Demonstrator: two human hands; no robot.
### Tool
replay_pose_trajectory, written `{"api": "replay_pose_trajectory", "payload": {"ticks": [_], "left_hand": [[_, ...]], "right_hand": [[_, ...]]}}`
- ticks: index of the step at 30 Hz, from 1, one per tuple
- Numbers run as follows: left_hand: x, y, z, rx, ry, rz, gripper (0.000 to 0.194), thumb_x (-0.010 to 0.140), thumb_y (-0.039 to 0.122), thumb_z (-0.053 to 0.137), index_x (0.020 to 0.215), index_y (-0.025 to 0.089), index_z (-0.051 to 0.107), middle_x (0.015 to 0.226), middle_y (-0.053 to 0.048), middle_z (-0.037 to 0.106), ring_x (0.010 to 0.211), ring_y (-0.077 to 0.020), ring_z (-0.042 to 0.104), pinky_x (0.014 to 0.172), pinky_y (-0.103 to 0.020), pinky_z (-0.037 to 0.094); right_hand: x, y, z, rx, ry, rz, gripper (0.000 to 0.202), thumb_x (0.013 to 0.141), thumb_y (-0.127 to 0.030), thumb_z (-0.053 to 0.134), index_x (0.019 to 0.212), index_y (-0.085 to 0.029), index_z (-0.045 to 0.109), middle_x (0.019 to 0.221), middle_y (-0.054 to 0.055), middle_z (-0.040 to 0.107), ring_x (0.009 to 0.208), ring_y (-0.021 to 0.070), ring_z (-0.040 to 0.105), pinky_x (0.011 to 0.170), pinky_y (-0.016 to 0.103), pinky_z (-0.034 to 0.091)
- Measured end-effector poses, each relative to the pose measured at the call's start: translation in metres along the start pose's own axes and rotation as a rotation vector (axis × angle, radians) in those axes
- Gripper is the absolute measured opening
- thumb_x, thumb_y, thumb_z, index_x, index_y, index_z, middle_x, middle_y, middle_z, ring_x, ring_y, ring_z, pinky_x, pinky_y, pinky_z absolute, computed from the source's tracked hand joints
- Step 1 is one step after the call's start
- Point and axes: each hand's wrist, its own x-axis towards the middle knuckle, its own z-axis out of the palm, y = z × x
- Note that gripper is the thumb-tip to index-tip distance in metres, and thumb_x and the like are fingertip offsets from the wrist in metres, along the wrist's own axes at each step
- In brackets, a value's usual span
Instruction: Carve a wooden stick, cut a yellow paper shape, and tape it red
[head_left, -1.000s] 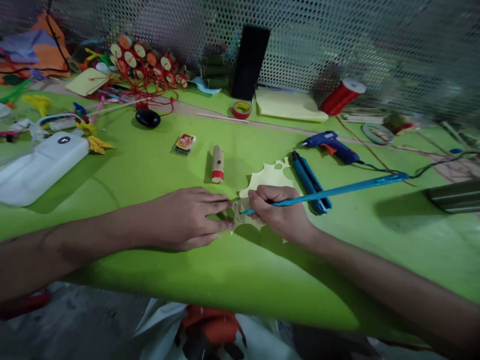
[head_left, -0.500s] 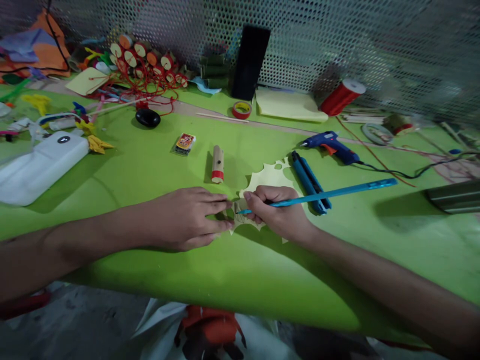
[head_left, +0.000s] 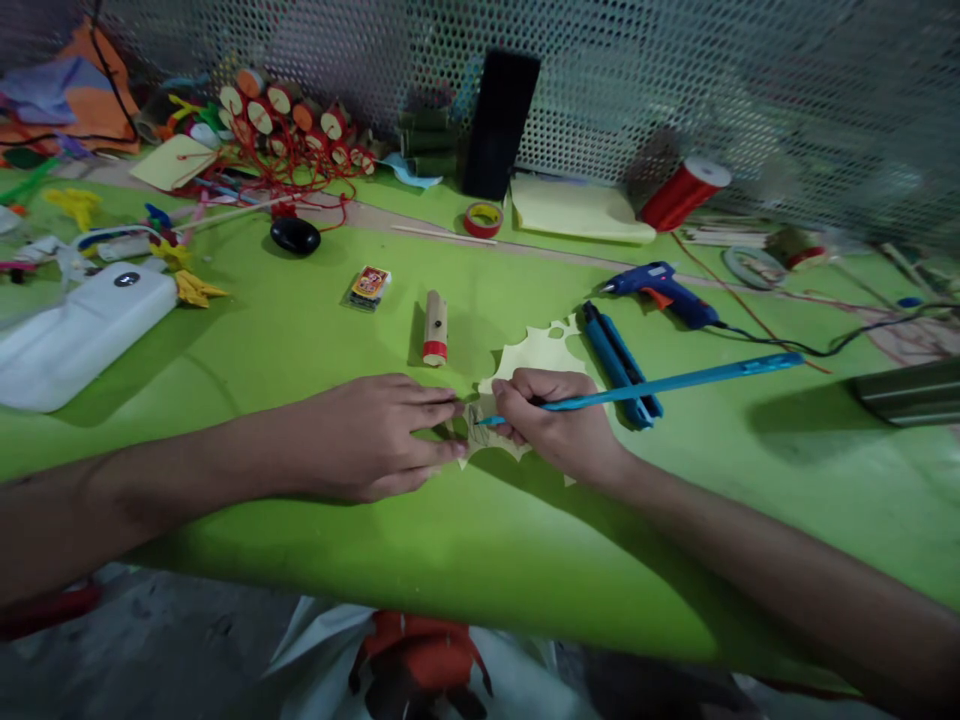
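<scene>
My right hand point(head_left: 559, 415) is closed around a long blue pen point(head_left: 675, 382), its tip on the left part of a pale yellow paper point(head_left: 536, 355) with scalloped, cut-out edges. Dark scribbled strokes show on the paper by the tip. My left hand point(head_left: 390, 435) lies flat with fingers stretched out, its fingertips at the paper's left edge. Just beyond the hands stands or lies a small wooden tube point(head_left: 436, 328) with a red band; which of these I cannot tell. Right of the paper is a blue utility knife point(head_left: 621, 365).
A blue glue gun point(head_left: 664, 292) with a black cord lies at right, near a green cylinder point(head_left: 911, 393). A small matchbox-like box point(head_left: 369, 287), black mouse-shaped object point(head_left: 295, 236) and white case point(head_left: 90, 330) are at left. Behind stand a black phone-like slab point(head_left: 501, 125) and red spool point(head_left: 684, 195).
The pen's tip has shifted slightly right, and its far end has swung a little outward. More of the dark strokes now shows. My left hand has stayed in place.
</scene>
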Motion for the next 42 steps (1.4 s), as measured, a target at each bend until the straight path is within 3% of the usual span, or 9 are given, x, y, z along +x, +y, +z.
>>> {"api": "replay_pose_trajectory", "payload": {"ticks": [20, 25, 32, 42], "left_hand": [[0.0004, 0.0001, -0.0011, 0.013, -0.003, 0.01, 0.037, 0.105, 0.032, 0.058, 0.137, 0.02, 0.074, 0.141, -0.016, 0.073, 0.135, -0.0327, 0.068, 0.115, -0.047, 0.055], [-0.0003, 0.0, -0.0007, 0.031, -0.003, 0.002, 0.038, 0.105, 0.034, 0.06, 0.138, 0.022, 0.073, 0.142, -0.014, 0.073, 0.135, -0.0303, 0.068, 0.115, -0.044, 0.055], [-0.0001, 0.0, -0.0005, 0.016, -0.006, 0.008, 0.038, 0.106, 0.033, 0.057, 0.138, 0.021, 0.073, 0.141, -0.016, 0.073, 0.134, -0.0331, 0.068, 0.113, -0.048, 0.056], [-0.0001, -0.001, -0.0003, 0.009, 0.006, 0.016, 0.038, 0.105, 0.032, 0.059, 0.138, 0.02, 0.072, 0.14, -0.017, 0.073, 0.133, -0.033, 0.069, 0.114, -0.048, 0.055]], "right_hand": [[-0.0011, 0.0044, -0.0011, 0.067, -0.061, -0.004, 0.047, 0.094, -0.046, 0.077, 0.06, -0.02, 0.058, 0.053, -0.001, 0.063, 0.045, 0.0097, 0.054, 0.043, 0.021, 0.044], [0.0002, 0.0035, 0.0004, 0.034, -0.05, -0.043, 0.051, 0.095, -0.046, 0.075, 0.056, -0.02, 0.053, 0.051, -0.001, 0.061, 0.044, 0.0085, 0.052, 0.042, 0.02, 0.042], [0.0003, -0.0007, -0.0014, 0.047, -0.011, -0.039, 0.048, 0.095, -0.035, 0.072, 0.054, -0.02, 0.052, 0.048, -0.002, 0.057, 0.042, 0.0074, 0.047, 0.043, 0.02, 0.039], [-0.0005, 0.0029, -0.0004, 0.082, -0.061, -0.049, 0.051, 0.094, -0.038, 0.076, 0.055, -0.019, 0.051, 0.048, -0.002, 0.057, 0.044, 0.0075, 0.047, 0.044, 0.02, 0.038]]}}
